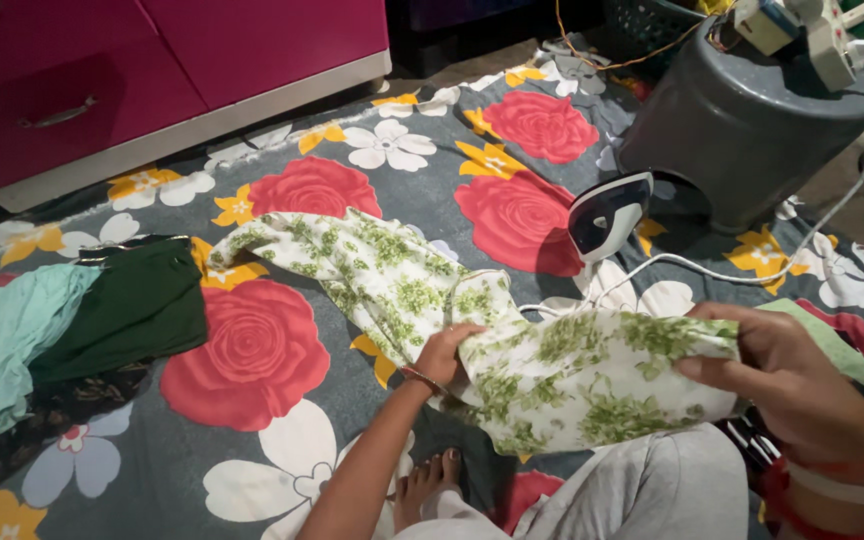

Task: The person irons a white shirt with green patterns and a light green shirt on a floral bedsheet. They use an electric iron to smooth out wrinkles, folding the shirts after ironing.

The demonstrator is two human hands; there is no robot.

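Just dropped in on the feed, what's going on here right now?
A person sits on a grey floral sheet spread on the floor, holding a white cloth with green print in both hands. The left hand grips it near the middle and the right hand holds one end, while the rest trails across the sheet. An electric iron stands upright just beyond, beside a grey plastic stool. A dark green cloth and a light teal cloth lie to the left.

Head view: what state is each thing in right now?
White-and-green garment: partly spread, gripped at one end.
Left hand: pinching the garment.
Right hand: gripping the garment's end.
Iron: standing upright, corded.
Green clothes: heaped, untouched.
Grey stool: upright.
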